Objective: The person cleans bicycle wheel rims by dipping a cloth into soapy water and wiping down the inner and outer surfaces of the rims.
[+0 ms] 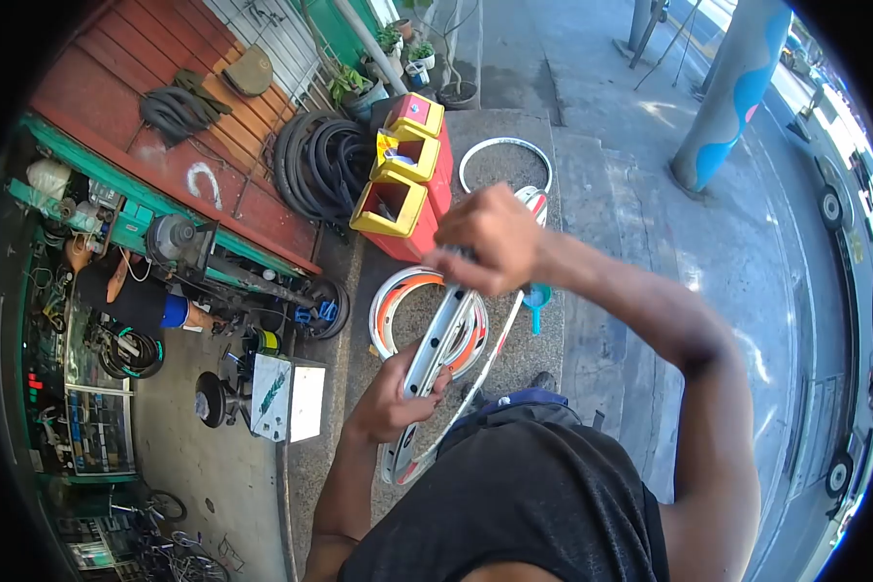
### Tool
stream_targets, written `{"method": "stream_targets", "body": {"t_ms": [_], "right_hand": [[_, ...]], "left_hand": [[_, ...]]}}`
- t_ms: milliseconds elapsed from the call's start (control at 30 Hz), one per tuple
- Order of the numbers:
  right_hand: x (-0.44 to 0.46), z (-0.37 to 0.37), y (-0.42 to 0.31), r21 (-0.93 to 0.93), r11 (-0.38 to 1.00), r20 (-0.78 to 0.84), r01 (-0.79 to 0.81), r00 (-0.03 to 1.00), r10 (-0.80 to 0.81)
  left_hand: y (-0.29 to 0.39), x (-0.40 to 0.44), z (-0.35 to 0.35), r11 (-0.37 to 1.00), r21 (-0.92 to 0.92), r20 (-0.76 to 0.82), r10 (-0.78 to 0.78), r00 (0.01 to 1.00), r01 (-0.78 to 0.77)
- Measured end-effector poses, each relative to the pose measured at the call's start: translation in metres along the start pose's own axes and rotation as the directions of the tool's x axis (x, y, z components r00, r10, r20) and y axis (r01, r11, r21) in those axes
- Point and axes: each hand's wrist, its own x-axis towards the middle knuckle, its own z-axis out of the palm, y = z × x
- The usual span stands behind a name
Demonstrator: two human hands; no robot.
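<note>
A white bicycle rim (438, 335) stands tilted in front of my chest, its outer channel with several dark holes facing up at me. My left hand (398, 393) is wrapped round the near part of the rim. Over its far part my right hand (490, 242) is closed in a fist, slightly blurred. What sits inside that fist is hidden, and I cannot tell whether it grips the rim. On the ground just beyond lie orange and white rims (386, 315), and a thin pale rim (506, 142) lies farther off.
Red bins with yellow tops (398, 209) stand at the left ahead, beside hanging black tires (306, 165). A teal plastic dipper (537, 303) lies right of the rims. Leftward are a white-topped box (272, 393) and another person's arm (199, 317). A painted post (732, 107) rises at right.
</note>
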Motion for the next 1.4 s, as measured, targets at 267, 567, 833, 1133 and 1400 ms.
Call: {"method": "stream_targets", "body": {"t_ms": [267, 567, 833, 1133, 1400], "right_hand": [[0.072, -0.005, -0.013, 0.474, 0.867, 0.055, -0.152, 0.988, 0.143], [0.06, 0.007, -0.019, -0.164, 0.957, 0.092, 0.241, 0.969, -0.228], [0.028, -0.05, 0.02, -0.269, 0.963, 0.222, 0.021, 0.974, 0.041], [0.039, -0.033, -0.024, 0.023, 0.994, 0.532, -0.105, 0.843, 0.077], [0.03, -0.066, 0.023, -0.108, 0.94, 0.544, -0.324, 0.772, 0.329]], "left_hand": [[0.012, -0.005, -0.044, 0.994, 0.049, 0.011, 0.092, 0.996, -0.092], [0.014, -0.005, -0.077, 0.99, 0.095, 0.079, 0.101, 0.992, -0.108], [0.023, -0.003, -0.062, 0.991, 0.117, 0.016, 0.066, 0.998, -0.068], [0.026, 0.045, -0.016, 0.891, 0.45, -0.078, 0.1, 0.992, -0.055], [0.035, 0.068, 0.006, 0.843, 0.53, -0.097, 0.17, 0.981, -0.093]]}}
